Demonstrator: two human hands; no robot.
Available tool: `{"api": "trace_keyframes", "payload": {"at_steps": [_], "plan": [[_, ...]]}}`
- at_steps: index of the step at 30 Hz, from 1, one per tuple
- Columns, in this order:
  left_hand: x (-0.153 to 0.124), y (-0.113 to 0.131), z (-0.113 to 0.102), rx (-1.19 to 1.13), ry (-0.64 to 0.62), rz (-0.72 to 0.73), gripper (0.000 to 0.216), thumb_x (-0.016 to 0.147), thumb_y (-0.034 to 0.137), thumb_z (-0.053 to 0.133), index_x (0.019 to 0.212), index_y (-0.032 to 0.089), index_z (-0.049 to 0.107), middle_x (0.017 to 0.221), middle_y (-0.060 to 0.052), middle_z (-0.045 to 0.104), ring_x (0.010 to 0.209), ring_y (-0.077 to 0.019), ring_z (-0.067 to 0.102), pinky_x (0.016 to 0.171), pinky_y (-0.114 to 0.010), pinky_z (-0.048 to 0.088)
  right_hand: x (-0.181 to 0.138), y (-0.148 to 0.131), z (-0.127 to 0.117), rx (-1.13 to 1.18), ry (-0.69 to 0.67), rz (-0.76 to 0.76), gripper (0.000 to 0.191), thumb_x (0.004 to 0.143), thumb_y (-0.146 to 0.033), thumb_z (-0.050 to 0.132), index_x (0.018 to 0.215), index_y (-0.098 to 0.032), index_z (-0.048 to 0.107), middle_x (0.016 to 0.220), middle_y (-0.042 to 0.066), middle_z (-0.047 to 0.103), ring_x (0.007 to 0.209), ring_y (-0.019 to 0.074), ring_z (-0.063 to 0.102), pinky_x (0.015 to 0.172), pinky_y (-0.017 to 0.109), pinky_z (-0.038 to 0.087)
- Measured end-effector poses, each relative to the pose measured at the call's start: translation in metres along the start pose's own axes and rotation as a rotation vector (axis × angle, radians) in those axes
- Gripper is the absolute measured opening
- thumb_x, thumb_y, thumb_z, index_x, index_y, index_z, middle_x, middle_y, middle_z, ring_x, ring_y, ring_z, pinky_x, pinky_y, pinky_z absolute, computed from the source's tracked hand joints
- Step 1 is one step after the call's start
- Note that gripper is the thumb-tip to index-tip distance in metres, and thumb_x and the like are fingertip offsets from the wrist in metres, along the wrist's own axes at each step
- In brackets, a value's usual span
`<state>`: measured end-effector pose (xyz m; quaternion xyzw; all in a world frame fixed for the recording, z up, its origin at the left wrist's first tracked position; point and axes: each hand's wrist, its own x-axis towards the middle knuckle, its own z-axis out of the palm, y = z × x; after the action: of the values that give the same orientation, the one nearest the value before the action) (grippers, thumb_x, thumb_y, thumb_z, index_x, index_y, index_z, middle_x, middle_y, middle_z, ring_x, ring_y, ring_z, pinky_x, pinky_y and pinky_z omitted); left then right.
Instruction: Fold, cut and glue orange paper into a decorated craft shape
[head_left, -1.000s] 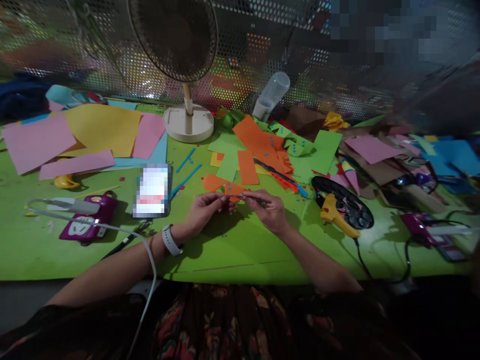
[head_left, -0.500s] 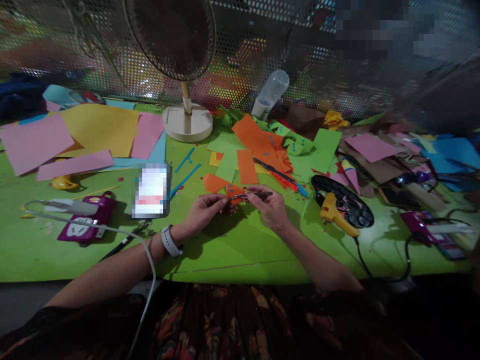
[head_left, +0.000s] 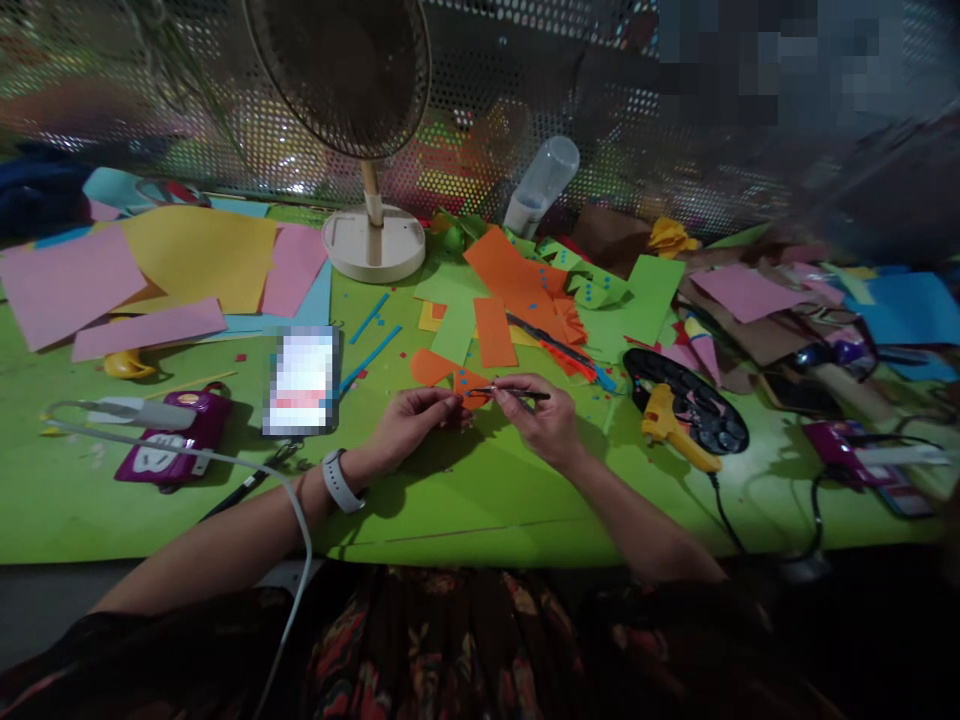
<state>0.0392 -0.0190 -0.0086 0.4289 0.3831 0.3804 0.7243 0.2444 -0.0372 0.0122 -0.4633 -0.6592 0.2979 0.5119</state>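
Note:
My left hand (head_left: pixel 411 417) is closed in a pinch on a small orange paper piece (head_left: pixel 466 381) with blue dots, held just above the green table (head_left: pixel 465 500). My right hand (head_left: pixel 546 418) grips a thin dark tweezer-like tool (head_left: pixel 516 393) whose tip touches that orange piece. A smartwatch sits on my left wrist. Both hands meet at the table's middle, in front of a heap of orange and green paper scraps (head_left: pixel 525 290).
A desk fan (head_left: pixel 373 240) stands at the back. Pink and yellow sheets (head_left: pixel 187 260) lie left. A phone (head_left: pixel 302 380), purple device (head_left: pixel 176 435) and white cable (head_left: pixel 292 500) sit near left. A yellow glue gun (head_left: pixel 671 430) on a dark palette lies right. Another person is at the far right.
My right hand has turned the tool slightly so it lies more level, its tip staying at the orange piece. My left hand has barely moved.

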Motion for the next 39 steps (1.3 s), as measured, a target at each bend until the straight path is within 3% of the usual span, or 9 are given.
{"api": "trace_keyframes", "payload": {"at_steps": [9,17,39], "plan": [[0.000,0.000,-0.003,0.207,-0.066,0.057,0.025,0.085,0.041,0.067,0.086,0.017,0.075,0.078,-0.005,0.074,0.069,-0.0139,0.064,0.068,-0.026,0.048,0.007,-0.008,-0.010,-0.240,-0.086,-0.179,0.009,0.087,-0.027,0.065,0.090,-0.024,0.073,0.080,0.004,0.072,0.080,0.0185,0.067,0.072,0.035,0.059],[0.000,0.005,-0.002,0.295,-0.110,0.062,0.027,0.086,0.041,0.065,0.086,0.016,0.075,0.079,-0.007,0.075,0.069,-0.0154,0.065,0.067,-0.027,0.049,0.008,-0.004,-0.014,-0.067,-0.177,-0.026,0.020,0.085,-0.033,0.068,0.099,-0.020,0.069,0.097,0.008,0.073,0.081,0.0179,0.073,0.073,0.032,0.063],[0.001,0.002,-0.005,0.320,-0.140,0.076,0.024,0.087,0.038,0.064,0.086,0.017,0.075,0.079,-0.007,0.075,0.067,-0.0138,0.064,0.069,-0.027,0.049,0.009,-0.005,-0.015,-0.153,-0.196,-0.138,0.012,0.087,-0.027,0.065,0.095,-0.022,0.072,0.087,0.005,0.072,0.080,0.0159,0.068,0.070,0.030,0.063]]}}
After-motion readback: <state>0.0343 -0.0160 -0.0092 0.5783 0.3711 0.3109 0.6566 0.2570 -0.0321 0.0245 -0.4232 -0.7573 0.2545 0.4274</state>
